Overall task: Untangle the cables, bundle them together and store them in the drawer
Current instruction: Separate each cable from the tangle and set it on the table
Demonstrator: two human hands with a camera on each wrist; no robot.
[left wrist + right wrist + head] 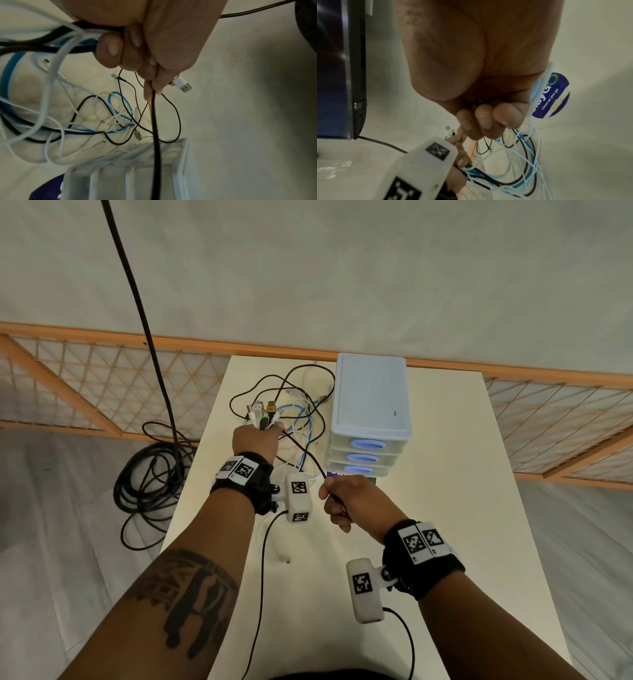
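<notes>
My left hand (pixel 255 436) grips a bundle of cable ends (pixel 263 412), their plugs sticking up past the knuckles; in the left wrist view its fingers (pixel 109 50) curl round black, white and blue cables (pixel 51 44). A black cable (pixel 305 453) runs taut from that fist to my right hand (pixel 342 501), which grips it in a closed fist (pixel 488 121). The rest of the tangle (pixel 301 405) of black, white and blue cables lies loose on the white table (pixel 445 474) behind my left hand. The pale blue drawer unit (pixel 370 412) stands right of the tangle, all three drawers closed.
A purple round sticker (pixel 551 94) lies on the table in front of the drawer unit. A thick black cable coil (pixel 150 474) lies on the floor left of the table. A wooden lattice screen (pixel 102 385) runs behind. A dark monitor (pixel 339 67) shows in the right wrist view.
</notes>
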